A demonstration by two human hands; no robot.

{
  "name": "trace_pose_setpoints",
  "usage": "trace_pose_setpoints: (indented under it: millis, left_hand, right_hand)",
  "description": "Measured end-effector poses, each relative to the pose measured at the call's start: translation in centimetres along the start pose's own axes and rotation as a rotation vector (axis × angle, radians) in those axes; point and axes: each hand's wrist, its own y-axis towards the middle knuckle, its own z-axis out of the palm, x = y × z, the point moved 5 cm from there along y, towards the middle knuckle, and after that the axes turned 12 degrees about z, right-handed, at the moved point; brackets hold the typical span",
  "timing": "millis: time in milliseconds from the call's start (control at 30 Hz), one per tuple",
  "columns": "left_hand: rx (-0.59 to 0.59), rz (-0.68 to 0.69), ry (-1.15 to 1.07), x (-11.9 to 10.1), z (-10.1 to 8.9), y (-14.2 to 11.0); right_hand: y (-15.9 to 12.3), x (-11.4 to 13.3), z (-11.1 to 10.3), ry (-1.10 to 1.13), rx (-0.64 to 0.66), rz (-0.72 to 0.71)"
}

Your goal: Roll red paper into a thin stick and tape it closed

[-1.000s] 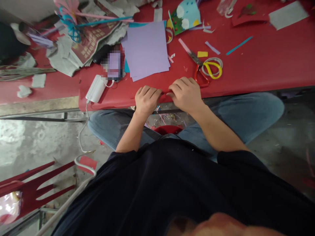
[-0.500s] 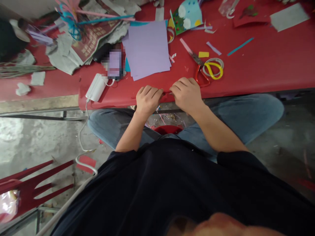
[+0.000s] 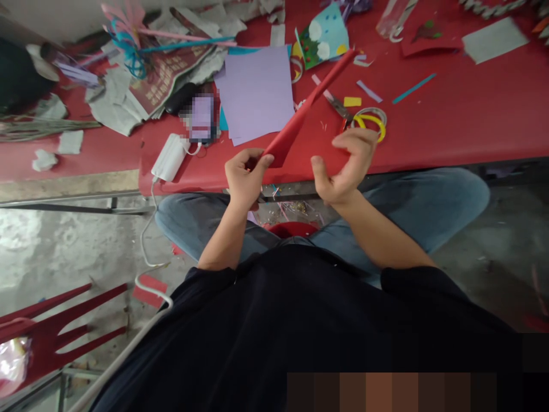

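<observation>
Red paper, gripped by the left hand, slants toward one o'clock; at that hand's three o'clock the right hand is loosely open. Purple sheets lie at the left's twelve, scissors at the right's.

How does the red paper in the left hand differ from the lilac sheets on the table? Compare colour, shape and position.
Colour: the red paper is red; the lilac sheets are pale purple.
Shape: the red paper is long and narrow, while the lilac sheets are broad and four-sided.
Position: the left hand grips the red paper at one end; the lilac sheets lie flat on the table.
Shared: both look plain and unprinted.
</observation>
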Motion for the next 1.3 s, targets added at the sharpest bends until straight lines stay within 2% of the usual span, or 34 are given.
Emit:
trace_pose_setpoints:
  millis: [100, 167, 267, 400, 467, 600, 700, 800, 900, 967, 1100, 1200, 1300]
  left_hand:
    - [0.026, -0.082, -0.135, -0.3, 1.0, -0.4]
    - [0.042, -0.118, -0.190, -0.3, 1.8, -0.7]
    - [0.066, -0.145, -0.283, 0.0, 2.9, -1.3]
    - [0.175, -0.232, -0.522, 0.9, 4.0, -2.1]
    - [0.206, -0.288, -0.597, 1.3, 4.0, -2.3]
    - [0.188, -0.324, -0.642, 2.3, 3.0, -2.1]
    - [0.158, -0.309, -0.578, 3.5, 1.9, -1.7]
    - [0.152, -0.238, -0.457, 4.7, 0.8, -1.2]
    - [0.134, -0.190, -0.421, 5.4, 0.0, -0.5]
    - [0.104, -0.216, -0.472, 5.8, -0.2, -0.1]
    - [0.069, -0.323, -0.653, 5.5, 0.5, 0.1]
    - [0.126, -0.371, -0.746, 4.6, 1.6, -0.4]
    - [0.192, -0.349, -0.785, 3.7, 2.2, -0.5]
  right_hand:
    - [-0.3, 1.2, 2.2, 0.184, 0.276, 0.207]
    - [-0.5, 2.0, 3.2, 0.274, 0.384, 0.275]
    - [-0.5, 2.6, 3.5, 0.304, 0.429, 0.299]
    - [0.1, 2.3, 3.0, 0.281, 0.491, 0.286]
    - [0.7, 2.0, 2.6, 0.271, 0.541, 0.293]
    - [2.2, 1.0, 1.6, 0.235, 0.599, 0.290]
    - [3.7, -0.4, 0.5, 0.204, 0.551, 0.291]
    - [5.4, -2.8, -0.8, 0.214, 0.449, 0.333]
    - [7.0, -5.7, -2.3, 0.228, 0.310, 0.407]
    - [8.1, -7.2, -3.5, 0.199, 0.178, 0.426]
    - [9.5, -7.7, -5.7, 0.148, -0.055, 0.389]
    - [9.9, -7.5, -6.3, 0.065, -0.116, 0.411]
    - [10.2, -8.3, -6.7, 0.001, -0.145, 0.432]
